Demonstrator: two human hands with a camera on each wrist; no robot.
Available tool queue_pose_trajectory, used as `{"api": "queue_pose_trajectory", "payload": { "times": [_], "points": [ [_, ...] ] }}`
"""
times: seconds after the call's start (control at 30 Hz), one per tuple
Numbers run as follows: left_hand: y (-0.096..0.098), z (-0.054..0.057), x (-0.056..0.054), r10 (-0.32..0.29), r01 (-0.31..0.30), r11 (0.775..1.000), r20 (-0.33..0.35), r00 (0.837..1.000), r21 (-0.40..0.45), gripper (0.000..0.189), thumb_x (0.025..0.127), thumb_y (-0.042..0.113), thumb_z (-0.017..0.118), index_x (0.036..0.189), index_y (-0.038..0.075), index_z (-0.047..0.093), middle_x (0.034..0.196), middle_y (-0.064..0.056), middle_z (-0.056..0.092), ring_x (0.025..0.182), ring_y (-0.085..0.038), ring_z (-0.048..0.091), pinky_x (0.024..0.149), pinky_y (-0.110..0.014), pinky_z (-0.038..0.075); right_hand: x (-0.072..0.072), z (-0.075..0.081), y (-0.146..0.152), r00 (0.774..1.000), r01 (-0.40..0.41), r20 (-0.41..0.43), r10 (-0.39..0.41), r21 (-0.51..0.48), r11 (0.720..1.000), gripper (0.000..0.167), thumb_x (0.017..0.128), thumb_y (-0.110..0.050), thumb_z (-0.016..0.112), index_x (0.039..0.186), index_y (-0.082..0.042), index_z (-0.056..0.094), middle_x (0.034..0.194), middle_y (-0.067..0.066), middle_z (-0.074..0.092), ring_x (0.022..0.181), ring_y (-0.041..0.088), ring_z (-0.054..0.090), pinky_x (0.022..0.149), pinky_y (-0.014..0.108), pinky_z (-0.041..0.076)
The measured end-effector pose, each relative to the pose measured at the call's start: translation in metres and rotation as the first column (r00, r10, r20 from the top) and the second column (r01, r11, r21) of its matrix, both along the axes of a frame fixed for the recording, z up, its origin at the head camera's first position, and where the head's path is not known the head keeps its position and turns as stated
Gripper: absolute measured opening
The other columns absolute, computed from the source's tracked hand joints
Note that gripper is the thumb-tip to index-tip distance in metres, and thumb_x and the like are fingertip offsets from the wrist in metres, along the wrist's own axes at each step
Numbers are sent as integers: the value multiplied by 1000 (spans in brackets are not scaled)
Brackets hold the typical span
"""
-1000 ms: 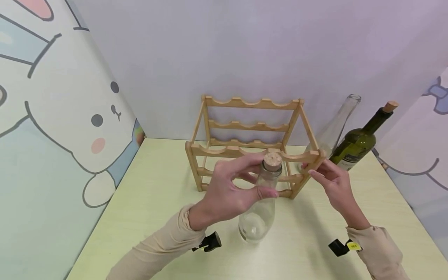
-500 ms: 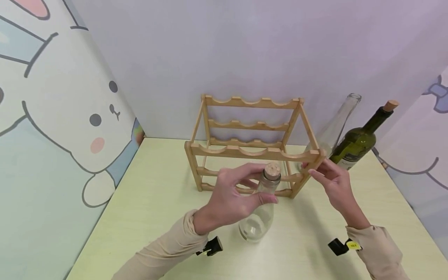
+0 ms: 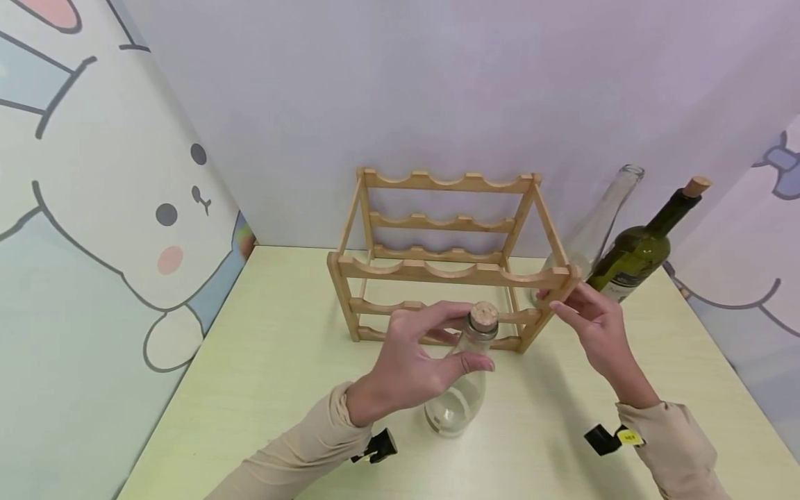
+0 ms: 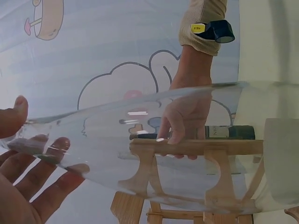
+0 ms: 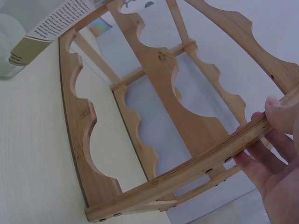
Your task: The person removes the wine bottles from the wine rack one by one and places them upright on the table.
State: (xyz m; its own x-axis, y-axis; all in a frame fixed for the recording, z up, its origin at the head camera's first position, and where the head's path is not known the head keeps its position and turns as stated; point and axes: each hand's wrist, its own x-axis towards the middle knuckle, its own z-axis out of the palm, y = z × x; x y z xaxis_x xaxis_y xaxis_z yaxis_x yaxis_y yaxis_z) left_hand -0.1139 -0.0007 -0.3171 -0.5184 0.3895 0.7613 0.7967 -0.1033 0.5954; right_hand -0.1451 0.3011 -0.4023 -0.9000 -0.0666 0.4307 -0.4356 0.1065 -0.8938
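Observation:
In the head view my left hand holds a clear glass bottle by its neck, thumb on the near side and fingers behind. A cork fills its mouth. The bottle stands nearly upright in front of a wooden wine rack; I cannot tell whether its base touches the table. My right hand grips the rack's front right post, thumb in front. The right wrist view shows those fingers wrapped around the post, and the bottle's printed label with a gold band.
Behind my right hand stand a clear, uncorked bottle and a dark green wine bottle with a cork. The rack's scalloped tiers hold no bottles. A wall rises behind the pale table, and a cartoon-printed wall borders the left.
My left hand and the corked bottle's neck have come down and slightly toward me. The right hand stays on the rack's post, and the rack has not moved.

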Motion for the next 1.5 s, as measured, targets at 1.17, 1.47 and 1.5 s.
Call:
{"api": "queue_pose_trajectory", "payload": {
  "times": [1.17,1.47,1.5],
  "points": [
    [-56,-20,-18,145,-157,980,101,984,125,27,81,-13,64,106,-6,59,102,-18,62,96,-22,62,72,-37,57,25,30,-12,952,289,51,-302,179,941,35,87,2,65,122,3,59,105,-6,67,90,4,66,75,15,52],
    [-79,-24,-28,286,-318,938,214,934,136,27,83,-9,65,109,-5,58,103,-17,62,98,-26,60,74,-32,56,38,40,-13,957,277,73,-280,42,960,26,87,4,64,111,11,58,98,8,66,80,10,66,68,19,55],
    [-82,-25,-29,299,-334,932,223,928,139,27,84,-9,65,109,-5,58,103,-17,61,98,-26,59,74,-32,56,40,41,-14,958,273,78,-276,40,961,26,87,4,63,111,11,57,98,9,66,80,11,66,68,19,55]
  ]
}}
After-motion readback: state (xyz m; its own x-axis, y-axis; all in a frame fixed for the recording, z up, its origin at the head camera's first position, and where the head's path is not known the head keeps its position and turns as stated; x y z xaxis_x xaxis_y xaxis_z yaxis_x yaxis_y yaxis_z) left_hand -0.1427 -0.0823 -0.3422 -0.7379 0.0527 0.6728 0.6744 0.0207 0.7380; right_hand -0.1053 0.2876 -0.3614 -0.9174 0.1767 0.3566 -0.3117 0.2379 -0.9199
